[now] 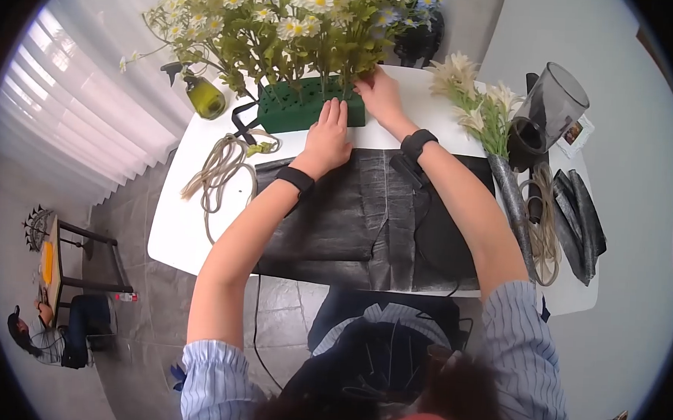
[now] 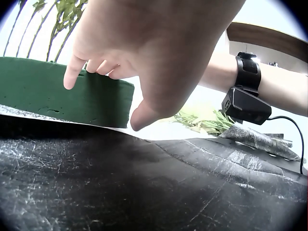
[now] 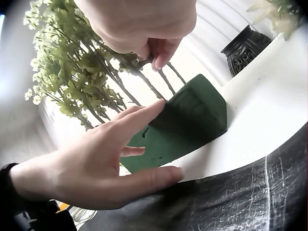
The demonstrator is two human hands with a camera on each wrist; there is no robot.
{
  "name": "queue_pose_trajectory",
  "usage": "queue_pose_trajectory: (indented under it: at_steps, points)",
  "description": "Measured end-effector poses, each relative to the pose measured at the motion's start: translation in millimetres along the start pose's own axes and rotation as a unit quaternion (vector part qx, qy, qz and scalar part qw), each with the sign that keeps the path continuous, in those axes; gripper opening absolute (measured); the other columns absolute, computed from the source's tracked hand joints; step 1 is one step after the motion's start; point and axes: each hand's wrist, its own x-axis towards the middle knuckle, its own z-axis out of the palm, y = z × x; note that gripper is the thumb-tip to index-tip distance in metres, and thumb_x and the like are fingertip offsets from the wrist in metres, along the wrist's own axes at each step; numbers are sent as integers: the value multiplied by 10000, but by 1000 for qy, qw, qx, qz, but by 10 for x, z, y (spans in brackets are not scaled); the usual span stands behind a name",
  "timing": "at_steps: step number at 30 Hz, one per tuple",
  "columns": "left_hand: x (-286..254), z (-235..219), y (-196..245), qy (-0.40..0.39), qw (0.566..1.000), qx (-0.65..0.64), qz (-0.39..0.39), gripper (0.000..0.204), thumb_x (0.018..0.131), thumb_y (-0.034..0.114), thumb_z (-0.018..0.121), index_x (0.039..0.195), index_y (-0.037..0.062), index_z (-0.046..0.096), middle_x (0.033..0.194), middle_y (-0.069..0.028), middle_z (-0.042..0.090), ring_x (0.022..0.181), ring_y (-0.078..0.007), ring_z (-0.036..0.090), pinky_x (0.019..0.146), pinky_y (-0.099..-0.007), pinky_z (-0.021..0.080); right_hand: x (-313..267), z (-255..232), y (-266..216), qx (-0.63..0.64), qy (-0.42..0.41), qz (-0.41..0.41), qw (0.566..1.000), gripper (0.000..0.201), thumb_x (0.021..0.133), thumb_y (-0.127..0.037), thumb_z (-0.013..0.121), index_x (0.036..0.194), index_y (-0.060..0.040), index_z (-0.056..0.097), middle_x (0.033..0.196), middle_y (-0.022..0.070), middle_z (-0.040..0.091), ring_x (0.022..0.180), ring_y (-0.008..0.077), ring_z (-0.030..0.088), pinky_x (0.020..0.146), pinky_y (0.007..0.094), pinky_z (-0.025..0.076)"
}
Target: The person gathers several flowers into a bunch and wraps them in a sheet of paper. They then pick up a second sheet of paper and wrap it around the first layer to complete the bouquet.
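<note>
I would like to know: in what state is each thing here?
Green block: holding flower stems
White daisies: upright in block
Left hand: fingers straight, touching the block
Right hand: pinching at the stems
Spray bottle: upright
Left cord: loosely looped
Black sheet: spread out, creased
Curtain: hanging in folds

From here I see backlit sheer white curtains (image 1: 92,83) at upper left, grey floor tiles (image 1: 152,311) at lower left, a pale wall (image 1: 634,203) at right.

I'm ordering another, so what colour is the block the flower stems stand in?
The block is dark green, clearest in the left wrist view.
</note>
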Motion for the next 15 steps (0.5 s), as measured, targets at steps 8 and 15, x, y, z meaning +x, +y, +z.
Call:
queue_pose_trajectory:
  at_steps: [8,15]
  points:
    - [8,-78,61,-31,999,14,-32,833,656,209,684,1316,-44,243,1359,-210,278,1288,-319,256,902,-441,432,220,-125,-178,-84,18,-47,995,250,786,-137,544,1013,-31,551,698,126,636,660,208,645,618,297,475]
    - [17,-78,57,-44,999,12,-29,856,693,270,677,1332,-53,207,1368,-241,259,1288,-355,248,968,-392,382,204,-366,-373,-33,63,-45,996,224,767,-121,572,950,2,535,744,176,624,716,356,605,652,390,475]
